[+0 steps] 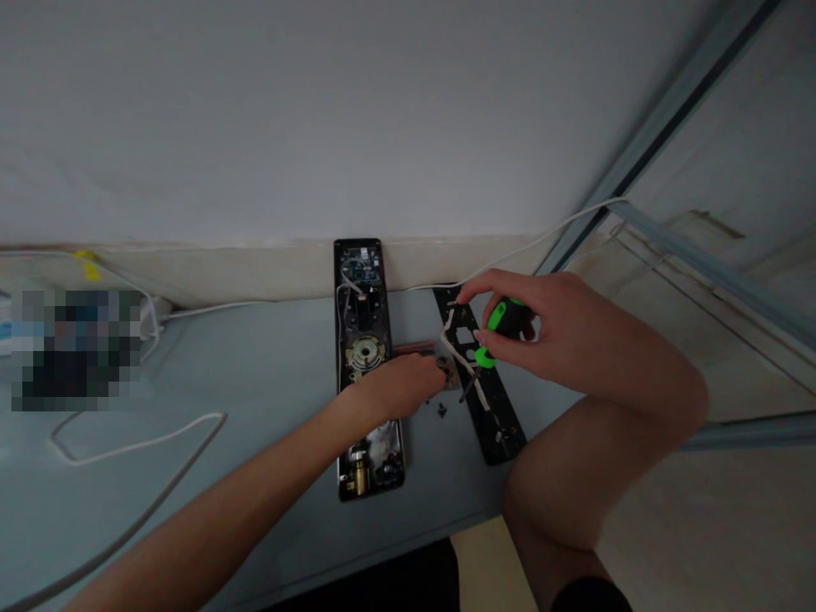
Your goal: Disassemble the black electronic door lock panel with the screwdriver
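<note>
My right hand (pixel 526 319) is wrapped round a green and black screwdriver (pixel 494 327). Its shaft points down and left, over a long black mounting plate (pixel 501 433) with cut-outs and a pale cable along it. My left hand (pixel 414 378) is closed, fingers down, at a small greyish metal piece (pixel 451 374) beside the plate's left edge; whether they grip this piece is unclear. Under my left forearm lies an open door lock housing (pixel 368 310), showing a circuit board, wires, a round spring part and a brass cylinder. Small dark screws (pixel 442 410) lie between housing and plate.
A grey-blue table (pixel 268 357) stands against a pale wall. A thick grey cable (pixel 153 497) curves across its left side, near a blurred-out object (pixel 76 348). A thin white cable (pixel 510 253) runs along the wall to a metal frame (pixel 637 127) at right.
</note>
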{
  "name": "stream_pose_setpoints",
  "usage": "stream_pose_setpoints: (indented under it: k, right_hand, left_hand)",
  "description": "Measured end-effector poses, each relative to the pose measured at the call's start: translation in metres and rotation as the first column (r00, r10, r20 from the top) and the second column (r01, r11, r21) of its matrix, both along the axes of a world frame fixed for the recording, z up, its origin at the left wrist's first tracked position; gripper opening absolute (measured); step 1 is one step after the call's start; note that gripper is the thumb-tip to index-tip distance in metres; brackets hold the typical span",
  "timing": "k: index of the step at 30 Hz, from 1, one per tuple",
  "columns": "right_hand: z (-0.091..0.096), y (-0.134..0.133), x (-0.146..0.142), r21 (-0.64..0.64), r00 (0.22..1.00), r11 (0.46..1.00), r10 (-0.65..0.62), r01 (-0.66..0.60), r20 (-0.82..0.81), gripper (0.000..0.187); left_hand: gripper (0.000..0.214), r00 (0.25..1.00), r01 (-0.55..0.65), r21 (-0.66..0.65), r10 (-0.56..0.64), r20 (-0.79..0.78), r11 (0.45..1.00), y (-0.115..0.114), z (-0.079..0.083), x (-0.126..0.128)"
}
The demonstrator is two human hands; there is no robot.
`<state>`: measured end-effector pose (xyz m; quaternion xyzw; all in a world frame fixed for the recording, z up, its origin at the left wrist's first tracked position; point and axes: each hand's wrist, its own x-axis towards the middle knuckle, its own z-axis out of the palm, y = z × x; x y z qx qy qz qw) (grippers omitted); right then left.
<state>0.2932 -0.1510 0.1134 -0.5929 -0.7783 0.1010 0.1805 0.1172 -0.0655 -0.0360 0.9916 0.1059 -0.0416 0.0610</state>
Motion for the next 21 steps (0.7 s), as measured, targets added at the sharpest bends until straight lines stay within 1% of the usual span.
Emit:
stream_pose_setpoints:
  k: [3,6,7,8,10,11,12,13,15,18,21]
  right_hand:
    - [-0.001,0.001,0.0,-0.002,1.0,1.0,0.004,-0.004,-0.004,0.034]
    - [-0.001,0.003,-0.001,0.001,1.0,1.0,0.022,-0.022,-0.003,0.032]
    - [0.0,0.003,-0.002,0.007,0.999,0.999,0.036,-0.036,-0.008,0.03]
    - [0.0,0.004,-0.003,0.011,0.998,0.999,0.051,-0.051,-0.02,0.028]
    - [0.001,0.007,-0.007,0.016,0.995,0.996,0.087,-0.086,-0.05,0.023]
    - [0.002,0.008,-0.01,0.022,0.992,0.994,0.107,-0.106,-0.06,0.02]
    - [0.002,0.009,-0.014,0.036,0.989,0.991,0.128,-0.126,-0.068,0.019]
    - [0.003,0.01,-0.017,0.056,0.987,0.988,0.148,-0.144,-0.069,0.017]
    - [0.003,0.013,-0.025,0.106,0.982,0.979,0.178,-0.171,-0.055,0.016]
    - [0.001,0.017,-0.037,0.168,0.979,0.967,0.201,-0.194,-0.027,0.015]
    - [-0.001,0.021,-0.047,0.204,0.98,0.959,0.201,-0.195,-0.008,0.016]
  left_hand:
    - [0.038,0.997,0.01,-0.033,-0.007,0.074,0.999,0.001,0.004,-0.008]
    - [0.031,0.965,0.051,-0.089,-0.027,0.261,0.995,0.006,0.009,-0.026]
    - [0.024,0.938,0.032,-0.087,0.001,0.347,0.996,0.008,0.009,-0.034]
    - [0.019,0.898,0.012,-0.077,0.023,0.44,0.997,0.009,0.008,-0.043]
    - [0.019,0.763,-0.037,-0.08,0.08,0.641,0.996,0.012,0.002,-0.061]
    - [0.02,0.697,-0.056,-0.085,0.1,0.711,0.995,0.012,-0.002,-0.07]
    - [0.023,0.653,-0.076,-0.081,0.111,0.75,0.994,0.012,-0.007,-0.078]
    - [0.026,0.614,-0.107,-0.077,0.127,0.779,0.991,0.012,-0.012,-0.086]
    - [0.033,0.582,-0.173,-0.086,0.172,0.795,0.981,0.009,-0.022,-0.099]
    - [0.038,0.548,-0.257,-0.113,0.241,0.801,0.96,0.004,-0.034,-0.113]
    - [0.04,0.526,-0.283,-0.157,0.29,0.799,0.946,0.0,-0.041,-0.12]
